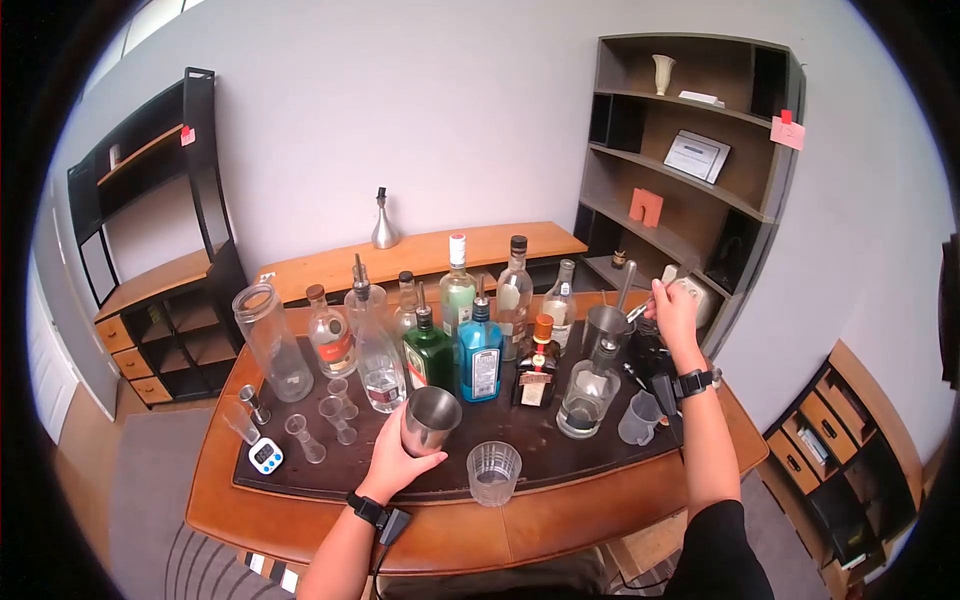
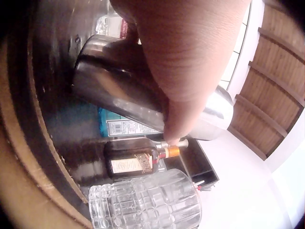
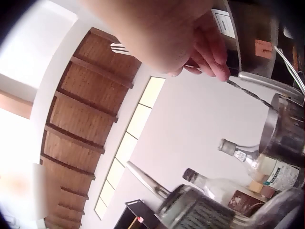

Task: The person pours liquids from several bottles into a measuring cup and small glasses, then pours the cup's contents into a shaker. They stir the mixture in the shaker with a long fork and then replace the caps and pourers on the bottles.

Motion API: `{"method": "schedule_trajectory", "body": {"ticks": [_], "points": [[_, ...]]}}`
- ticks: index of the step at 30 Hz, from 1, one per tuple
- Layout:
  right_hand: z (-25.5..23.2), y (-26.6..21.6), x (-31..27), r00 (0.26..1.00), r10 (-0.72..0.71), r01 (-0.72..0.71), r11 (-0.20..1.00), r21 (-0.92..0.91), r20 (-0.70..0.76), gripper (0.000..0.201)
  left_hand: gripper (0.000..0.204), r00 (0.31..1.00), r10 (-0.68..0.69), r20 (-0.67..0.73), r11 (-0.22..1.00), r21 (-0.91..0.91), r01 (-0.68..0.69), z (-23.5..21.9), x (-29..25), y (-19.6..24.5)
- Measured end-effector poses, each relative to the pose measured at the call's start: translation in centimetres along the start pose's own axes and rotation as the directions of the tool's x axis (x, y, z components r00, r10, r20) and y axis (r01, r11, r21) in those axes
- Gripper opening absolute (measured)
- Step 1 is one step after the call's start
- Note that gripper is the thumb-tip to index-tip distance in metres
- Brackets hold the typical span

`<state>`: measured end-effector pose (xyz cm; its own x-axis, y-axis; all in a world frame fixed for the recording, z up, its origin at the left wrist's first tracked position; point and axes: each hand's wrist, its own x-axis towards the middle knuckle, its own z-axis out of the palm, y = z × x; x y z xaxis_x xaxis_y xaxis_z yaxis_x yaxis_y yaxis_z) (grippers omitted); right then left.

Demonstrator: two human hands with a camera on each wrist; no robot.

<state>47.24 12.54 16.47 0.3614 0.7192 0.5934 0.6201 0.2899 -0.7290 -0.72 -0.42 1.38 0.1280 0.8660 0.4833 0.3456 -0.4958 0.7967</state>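
My left hand (image 1: 393, 462) grips a metal shaker tin (image 1: 430, 422) near the front of the bar mat, its mouth tilted up. In the left wrist view, the thumb lies along the side of the tin (image 2: 119, 86). A cut-glass tumbler (image 1: 494, 474) stands just right of it. At the right, my right hand (image 1: 676, 312) pinches a bar spoon with a twisted shaft (image 3: 250, 93); its fork end (image 3: 120, 49) sticks out behind the hand. The spoon's lower end reaches into a metal cup (image 3: 285, 126), where it is hidden. Other metal tools also stand in that cup.
Several bottles, including a blue one (image 1: 481, 360) and an orange-capped one (image 1: 537, 370), line the mat's back. A glass carafe (image 1: 588, 400) and clear jug (image 1: 640, 418) stand right. At left are a tall glass (image 1: 275, 345), small jiggers (image 1: 305, 440) and a timer (image 1: 265, 456).
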Motion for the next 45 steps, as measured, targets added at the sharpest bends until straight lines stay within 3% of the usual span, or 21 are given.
{"method": "schedule_trajectory", "body": {"ticks": [3,20,31,35,39,43,45], "points": [[1.0,1.6,0.1,0.998,-0.001,0.005,0.998,-0.066,0.055,0.04,0.097,1.0,-0.013,-0.012,1.0,0.007,0.013,-0.1,0.3,0.4],[2.8,7.8,2.3,0.928,0.207,-0.23,0.972,0.039,0.308,0.04,0.1,0.998,-0.052,0.042,0.989,0.139,0.046,-0.5,1.2,-0.4],[2.1,9.2,1.5,0.908,0.198,-0.237,0.969,0.064,0.369,0.03,0.1,0.999,-0.02,0.042,0.995,0.103,0.016,0.0,1.0,0.1],[-1.2,7.1,-0.7,0.922,0.203,-0.221,0.975,0.017,0.331,0.035,0.101,1.0,0.014,0.002,0.995,0.099,-0.014,0.3,0.3,-0.6],[-4.6,5.2,-6.0,0.941,0.192,-0.225,0.97,0.093,0.279,0.046,0.1,0.999,0.021,-0.034,0.996,0.086,-0.018,0.1,0.1,-0.3],[-5.3,5.6,-13.1,0.984,0.078,-0.076,0.997,-0.014,0.161,0.054,0.099,0.999,0.023,-0.037,0.998,0.064,-0.021,0.2,-0.1,-0.7],[-4.7,6.4,-16.3,0.999,-0.017,0.019,0.998,-0.053,0.041,0.047,0.099,0.998,0.036,-0.042,0.998,0.054,-0.033,0.3,-0.1,-1.0]]}}
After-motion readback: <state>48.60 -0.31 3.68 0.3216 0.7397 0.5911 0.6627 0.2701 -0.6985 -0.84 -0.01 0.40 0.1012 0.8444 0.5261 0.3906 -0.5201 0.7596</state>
